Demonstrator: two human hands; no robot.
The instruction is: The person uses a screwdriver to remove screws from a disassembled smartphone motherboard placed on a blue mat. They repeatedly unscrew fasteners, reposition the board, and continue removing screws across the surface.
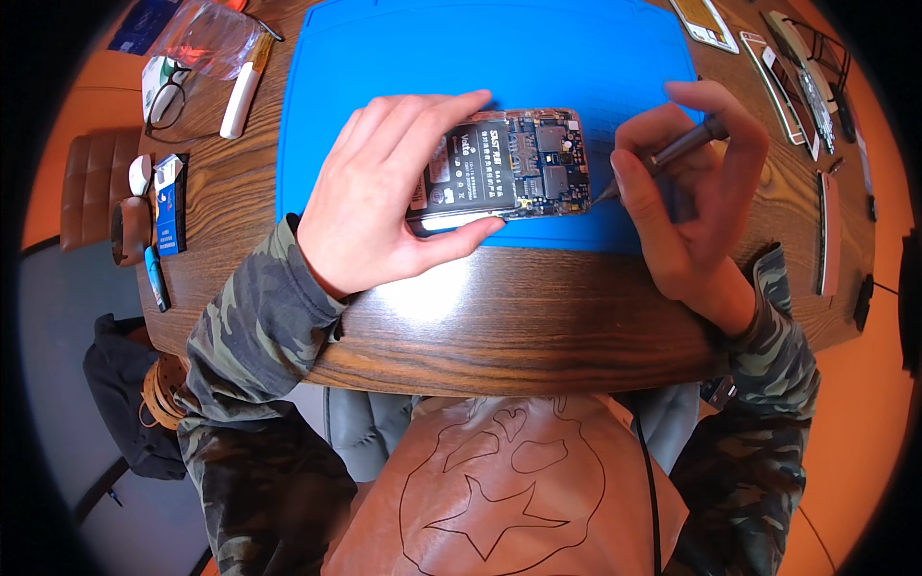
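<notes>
An opened smartphone [547, 163], its black battery [480, 165] and blue circuit board exposed, is over the near part of a blue work mat [499, 58]. My left hand [384, 182] grips it from the left, fingers along the far edge and thumb along the near edge. A slim grey precision screwdriver [687, 144] sits between the fingers of my right hand [691, 192]. Its thin tip points left, close to the board's near right corner; whether it touches cannot be made out.
Eyeglasses [168, 101], a white-handled brush [242, 101], a clear plastic bag [216, 38] and a blue-and-white box [171, 206] lie at the left of the wooden table [538, 317]. Phone parts [778, 86] are spread at the far right. A brown chair [96, 192] stands left.
</notes>
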